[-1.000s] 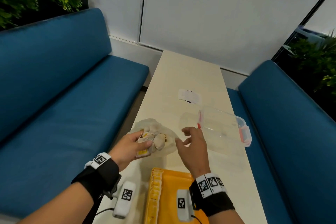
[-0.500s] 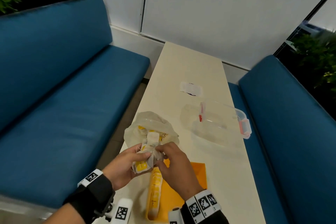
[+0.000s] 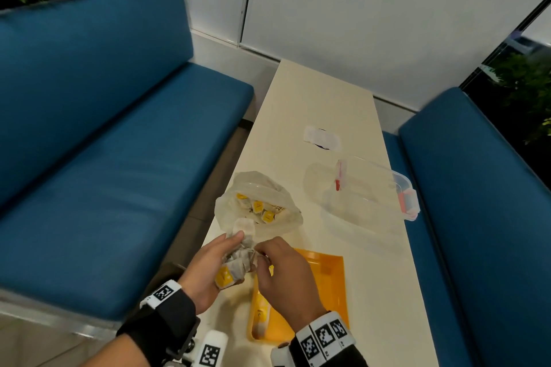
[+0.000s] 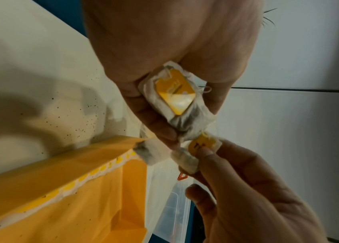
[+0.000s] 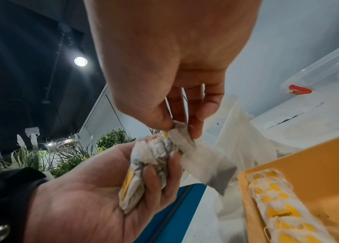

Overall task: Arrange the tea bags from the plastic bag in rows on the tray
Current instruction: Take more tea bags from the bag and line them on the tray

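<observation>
My left hand (image 3: 231, 250) holds a bundle of white tea bags (image 3: 235, 265) with yellow tags just above the near left corner of the orange tray (image 3: 328, 286). My right hand (image 3: 262, 255) pinches one tea bag (image 4: 195, 151) at the edge of that bundle. In the right wrist view the bundle (image 5: 152, 161) lies across my left palm, with the fingers curled over it. A row of tea bags (image 3: 261, 313) lies along the tray's left wall. The open plastic bag (image 3: 259, 202) with more tea bags sits just beyond my hands.
A clear lidded container (image 3: 366, 191) with red clips stands to the right of the bag. A white label (image 3: 322, 138) lies farther back on the narrow cream table (image 3: 316, 98). Blue benches (image 3: 119, 143) run along both sides.
My left hand has lifted the bundle out of the plastic bag and drawn it back over the tray. My right hand came from the clear container and now pinches a tea bag in the bundle.
</observation>
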{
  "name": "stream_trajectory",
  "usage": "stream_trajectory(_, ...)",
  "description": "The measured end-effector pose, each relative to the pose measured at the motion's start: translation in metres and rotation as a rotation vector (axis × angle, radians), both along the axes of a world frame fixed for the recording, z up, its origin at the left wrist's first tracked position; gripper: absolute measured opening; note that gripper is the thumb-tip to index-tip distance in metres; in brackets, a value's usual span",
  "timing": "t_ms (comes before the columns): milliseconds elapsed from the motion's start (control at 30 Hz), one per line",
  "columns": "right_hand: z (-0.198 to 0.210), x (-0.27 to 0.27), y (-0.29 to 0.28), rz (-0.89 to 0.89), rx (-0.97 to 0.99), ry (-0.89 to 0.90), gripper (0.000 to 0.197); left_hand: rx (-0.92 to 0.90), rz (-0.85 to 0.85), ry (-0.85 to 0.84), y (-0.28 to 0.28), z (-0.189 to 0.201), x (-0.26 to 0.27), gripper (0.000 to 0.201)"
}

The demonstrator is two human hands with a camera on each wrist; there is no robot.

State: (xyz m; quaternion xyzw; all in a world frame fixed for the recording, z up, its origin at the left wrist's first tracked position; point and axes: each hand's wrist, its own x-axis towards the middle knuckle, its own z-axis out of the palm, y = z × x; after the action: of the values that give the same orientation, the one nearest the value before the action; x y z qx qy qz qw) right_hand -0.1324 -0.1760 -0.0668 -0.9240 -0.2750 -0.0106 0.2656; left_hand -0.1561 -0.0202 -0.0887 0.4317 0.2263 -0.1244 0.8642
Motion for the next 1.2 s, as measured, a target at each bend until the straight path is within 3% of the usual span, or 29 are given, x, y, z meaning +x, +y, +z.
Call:
stream_trajectory(200,0.0,0.006,-0.011,-0.176,0.028,0.132,0.026,-0.004,-0.001,0.048,0.01,-0.003,-0.003,0.03)
stream_trajectory(433,0.005,0.012,-0.028,-0.297,0.094,0.237,0.012,-0.043,-0.072,0.038,0.015,-0.007,-0.012,0.033)
stream_trajectory(933,-0.008,0.014,-0.059,-0.336,0.364,0.698,0.005,-0.078,-0.052,0.098,0.019,-0.029,-0.02,0.033)
stream_trajectory(1200,-0.026,0.002,-0.056,-0.281,0.097,0.808,0.007,-0.049,-0.083,0.08,0.013,-0.032,-0.016,0.03)
